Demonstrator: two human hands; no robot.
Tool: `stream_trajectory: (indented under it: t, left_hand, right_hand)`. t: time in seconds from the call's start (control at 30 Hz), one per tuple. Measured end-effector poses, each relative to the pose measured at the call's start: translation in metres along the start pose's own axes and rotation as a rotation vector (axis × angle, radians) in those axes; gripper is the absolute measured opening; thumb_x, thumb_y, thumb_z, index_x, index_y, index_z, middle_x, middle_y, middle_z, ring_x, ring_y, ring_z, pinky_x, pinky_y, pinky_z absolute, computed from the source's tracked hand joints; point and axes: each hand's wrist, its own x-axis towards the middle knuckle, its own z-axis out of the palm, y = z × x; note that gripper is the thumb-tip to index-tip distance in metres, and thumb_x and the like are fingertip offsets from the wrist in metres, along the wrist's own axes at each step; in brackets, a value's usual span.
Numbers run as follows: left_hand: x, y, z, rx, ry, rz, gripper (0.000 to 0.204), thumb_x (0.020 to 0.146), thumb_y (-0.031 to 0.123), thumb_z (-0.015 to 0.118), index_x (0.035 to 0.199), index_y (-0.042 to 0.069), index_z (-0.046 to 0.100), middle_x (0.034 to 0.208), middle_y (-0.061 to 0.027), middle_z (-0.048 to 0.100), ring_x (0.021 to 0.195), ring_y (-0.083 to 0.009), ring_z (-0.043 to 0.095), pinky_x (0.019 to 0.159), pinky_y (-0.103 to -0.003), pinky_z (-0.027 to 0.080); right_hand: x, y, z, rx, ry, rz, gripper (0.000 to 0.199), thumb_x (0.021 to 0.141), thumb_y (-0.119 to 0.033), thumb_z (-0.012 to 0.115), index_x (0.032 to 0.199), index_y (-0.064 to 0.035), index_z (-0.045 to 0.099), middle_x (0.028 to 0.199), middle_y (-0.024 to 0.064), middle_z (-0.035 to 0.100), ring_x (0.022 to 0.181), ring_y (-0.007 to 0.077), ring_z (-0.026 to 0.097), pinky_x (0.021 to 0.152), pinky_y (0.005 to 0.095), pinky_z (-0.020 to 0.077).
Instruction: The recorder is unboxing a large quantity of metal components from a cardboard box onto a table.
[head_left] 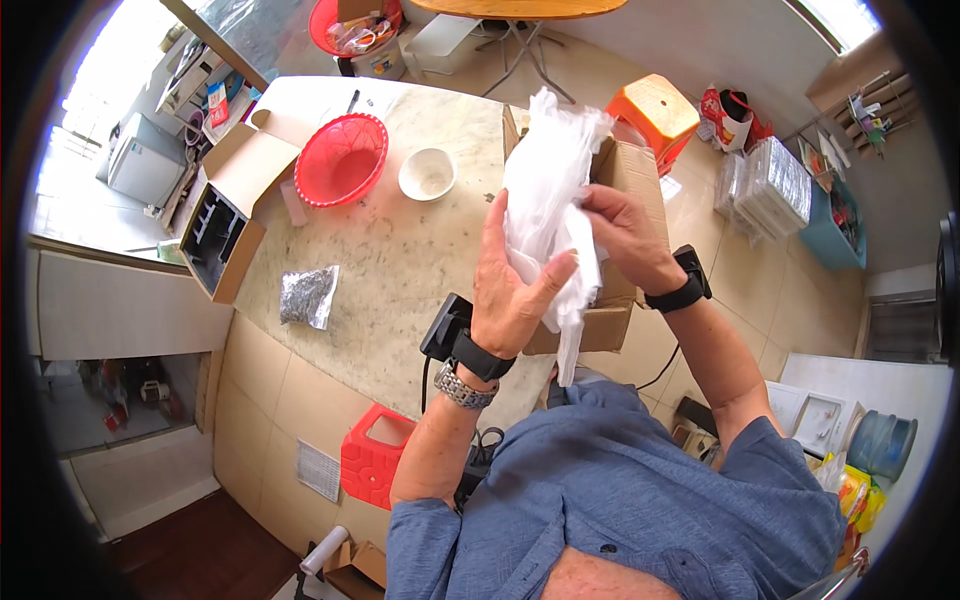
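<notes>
A bundle of thin white plastic bags (548, 190) is held raised above the open cardboard box (628, 175), pinched by the right hand (622, 232) and backed by the half-open left hand (510, 290); separation appears begun, not finished. Open stone tabletop (400, 260) remains leftward, bounded by the red basket (341, 158), white bowl (428, 173) and table edge.

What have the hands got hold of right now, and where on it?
Both hold a bundle of thin white plastic bags. The left hand cups its lower part, thumb pressed across; the right hand pinches its right side near the middle.
</notes>
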Motion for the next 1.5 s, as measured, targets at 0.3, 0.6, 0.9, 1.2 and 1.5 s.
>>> stream_trajectory:
  t: [0.3,0.6,0.9,1.2,1.5]
  left_hand:
    - [0.003,-0.009,0.002,0.090,0.048,-0.025,0.054,0.082,0.003,0.063,0.132,-0.002,0.044,0.111,-0.0167,0.064,0.102,-0.0204,0.061,0.088,-0.032,0.048]
    - [0.004,-0.009,-0.028,-0.300,0.193,-0.117,0.039,0.086,-0.002,0.061,0.124,-0.001,0.049,0.112,-0.0093,0.061,0.099,-0.0156,0.059,0.086,-0.029,0.048]
    - [-0.004,-0.016,-0.051,-0.408,0.309,-0.167,0.042,0.084,0.000,0.065,0.123,-0.001,0.049,0.115,-0.0111,0.061,0.101,-0.0195,0.060,0.087,-0.032,0.050]
    - [-0.017,-0.010,-0.079,-0.393,0.504,-0.086,0.040,0.085,0.001,0.065,0.121,-0.001,0.050,0.114,-0.0109,0.061,0.100,-0.0201,0.061,0.087,-0.032,0.049]
    - [-0.034,-0.018,-0.096,-0.398,0.550,-0.096,0.042,0.085,0.000,0.064,0.123,-0.001,0.049,0.116,-0.0104,0.060,0.103,-0.0199,0.059,0.089,-0.032,0.047]
  right_hand:
    - [0.006,-0.010,0.009,-0.215,-0.025,-0.060,0.019,0.087,-0.007,0.064,0.103,0.0022,0.062,0.088,-0.0021,0.061,0.077,0.0022,0.053,0.067,0.0191,0.0459]
    - [0.019,0.006,-0.032,-0.344,0.069,0.105,0.021,0.086,-0.007,0.063,0.105,0.0015,0.063,0.093,0.0031,0.067,0.082,0.0082,0.060,0.073,0.0228,0.0497]
    - [0.045,0.102,-0.082,-1.294,0.131,-0.179,0.036,0.078,-0.011,0.064,0.109,0.0050,0.059,0.108,0.0234,0.060,0.094,0.0334,0.063,0.081,0.0400,0.0518]
    - [0.080,0.143,-0.090,-1.395,0.118,0.278,0.015,0.071,-0.004,0.059,0.080,0.0067,0.065,0.086,0.0308,0.064,0.085,0.0426,0.064,0.075,0.0462,0.0533]
    - [0.081,0.153,-0.070,-1.577,0.227,0.451,0.021,0.083,-0.012,0.055,0.092,-0.0025,0.071,0.095,0.0214,0.068,0.091,0.0341,0.068,0.076,0.0443,0.0555]
